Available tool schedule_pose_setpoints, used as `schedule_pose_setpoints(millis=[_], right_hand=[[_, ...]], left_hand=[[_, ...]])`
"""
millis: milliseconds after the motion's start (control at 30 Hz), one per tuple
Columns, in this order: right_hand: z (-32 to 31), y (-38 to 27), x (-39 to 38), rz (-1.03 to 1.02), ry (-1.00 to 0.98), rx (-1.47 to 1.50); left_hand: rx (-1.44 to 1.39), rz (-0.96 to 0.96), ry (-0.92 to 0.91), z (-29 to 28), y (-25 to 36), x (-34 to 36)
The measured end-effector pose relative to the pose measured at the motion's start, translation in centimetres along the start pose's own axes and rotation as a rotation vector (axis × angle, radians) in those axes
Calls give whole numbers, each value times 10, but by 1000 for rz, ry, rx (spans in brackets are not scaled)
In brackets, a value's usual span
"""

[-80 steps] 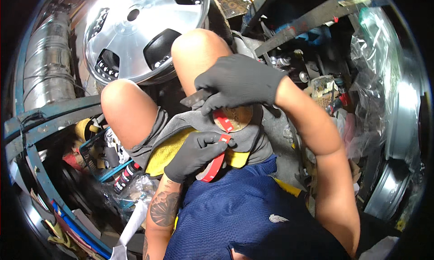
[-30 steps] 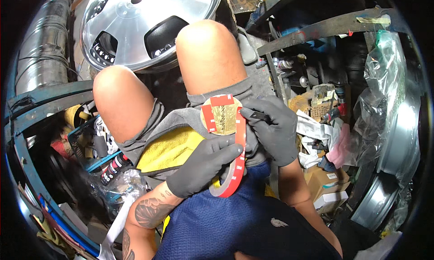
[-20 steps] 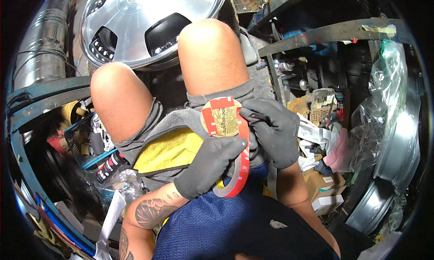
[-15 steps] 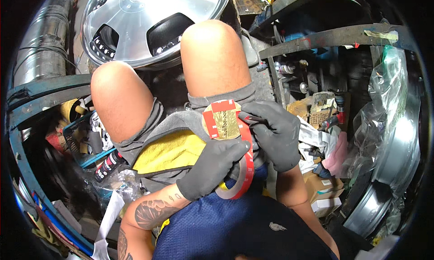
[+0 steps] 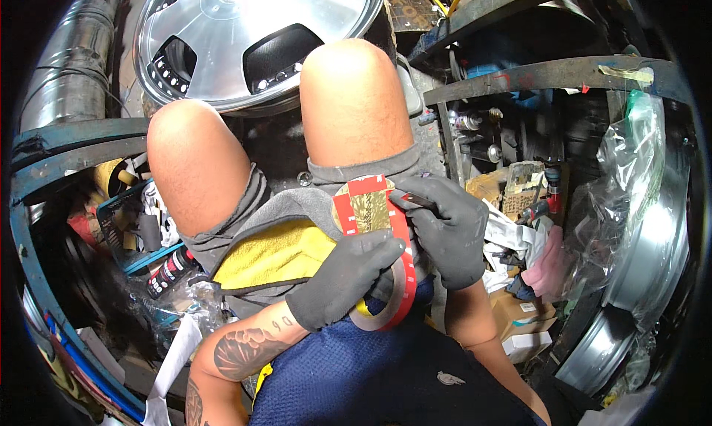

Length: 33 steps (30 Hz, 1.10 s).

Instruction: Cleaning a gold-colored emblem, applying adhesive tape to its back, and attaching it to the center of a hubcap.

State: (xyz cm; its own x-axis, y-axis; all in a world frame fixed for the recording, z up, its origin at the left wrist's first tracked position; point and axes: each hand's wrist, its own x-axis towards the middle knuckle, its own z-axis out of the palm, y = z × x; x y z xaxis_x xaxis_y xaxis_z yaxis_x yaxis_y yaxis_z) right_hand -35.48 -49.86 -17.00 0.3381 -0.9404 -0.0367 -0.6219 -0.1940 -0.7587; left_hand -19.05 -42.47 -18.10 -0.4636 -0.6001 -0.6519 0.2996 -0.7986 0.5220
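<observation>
Metal frames (image 5: 81, 133) on both sides, with clutter (image 5: 503, 229) all about. Over the grey shorts (image 5: 345, 172): round gold disc (image 5: 371, 215), with red tape pieces (image 5: 367, 184) on its top and left. Along its right edge: long red strip (image 5: 399, 222), curving down to the tape roll (image 5: 406, 289) below. Held under the thumb of the gloved left hand (image 5: 341, 275): that strip, with fingers curled in and partly hidden. Gripped by thumb and fingers of the gloved right hand (image 5: 451, 229): slim dark tool (image 5: 420, 201), tip by the disc's right edge. Just left of the disc: grey-and-yellow cloth (image 5: 282, 252). Past the knees (image 5: 350, 64): big shiny wheel (image 5: 222, 48). Low on the left: black-and-red bottle (image 5: 172, 270). Off to the right: cardboard box (image 5: 512, 307) and pink cloth (image 5: 546, 266).
</observation>
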Motion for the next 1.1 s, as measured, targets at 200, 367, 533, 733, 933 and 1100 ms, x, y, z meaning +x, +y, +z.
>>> schedule_pose_setpoints(millis=[200, 367, 533, 733, 933, 1100], right_hand=[[5, 0, -2, 61, 14, 49], [8, 0, 0, 72, 40, 76], [8, 0, 3, 110, 24, 75], [7, -5, 12, 227, -64, 103], [26, 9, 6, 248, 71, 327], [12, 21, 3, 278, -57, 268]], left_hand=[[54, 106, -22, -5, -11, 4], [55, 82, 23, -4, -9, 2], [-4, 61, 23, -2, -4, 0], [-21, -23, 73, 0, -2, 0], [-77, 22, 96, 3, -20, 5], [-119, 19, 119, 2, -25, 8]])
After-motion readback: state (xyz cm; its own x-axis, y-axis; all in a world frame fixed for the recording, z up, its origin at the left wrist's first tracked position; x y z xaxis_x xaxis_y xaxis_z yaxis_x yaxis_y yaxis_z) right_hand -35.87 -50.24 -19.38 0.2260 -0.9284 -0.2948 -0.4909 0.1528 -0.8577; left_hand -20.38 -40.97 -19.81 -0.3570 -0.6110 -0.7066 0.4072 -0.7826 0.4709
